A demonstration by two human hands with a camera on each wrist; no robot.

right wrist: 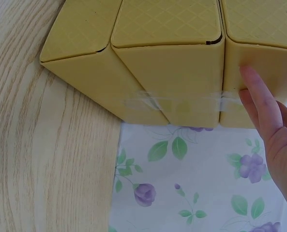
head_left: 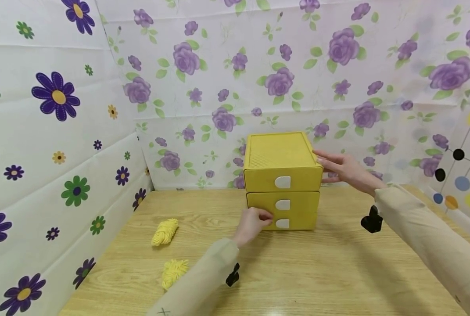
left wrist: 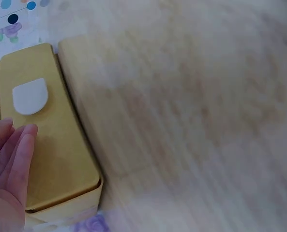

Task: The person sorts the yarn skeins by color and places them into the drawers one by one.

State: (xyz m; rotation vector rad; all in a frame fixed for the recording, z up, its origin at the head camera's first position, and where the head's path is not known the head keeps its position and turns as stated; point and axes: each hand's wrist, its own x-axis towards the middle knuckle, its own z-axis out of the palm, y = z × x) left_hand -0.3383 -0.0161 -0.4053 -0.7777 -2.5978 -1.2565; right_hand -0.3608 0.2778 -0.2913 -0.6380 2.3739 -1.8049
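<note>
A yellow three-drawer box (head_left: 284, 181) stands on the table, with one white half-round tab on each drawer front. My left hand (head_left: 252, 224) is at the front of the lower drawers, left of the bottom tab (head_left: 282, 224). In the left wrist view its fingertips (left wrist: 29, 130) lie close to the drawer front, just below a white tab (left wrist: 31, 96), and hold nothing. My right hand (head_left: 347, 170) rests its extended fingers (right wrist: 259, 92) against the box's right side, up at the top drawer. Clear tape (right wrist: 182, 102) runs across the side seams near the back.
Two bundles of yellow yarn lie to the left on the wooden table (head_left: 337, 272): one farther back (head_left: 165, 231), the other nearer (head_left: 174, 273), beside my left sleeve. Flowered cloth (head_left: 203, 109) hangs close behind the box. A black wrist mount (head_left: 371, 219) hangs under my right sleeve.
</note>
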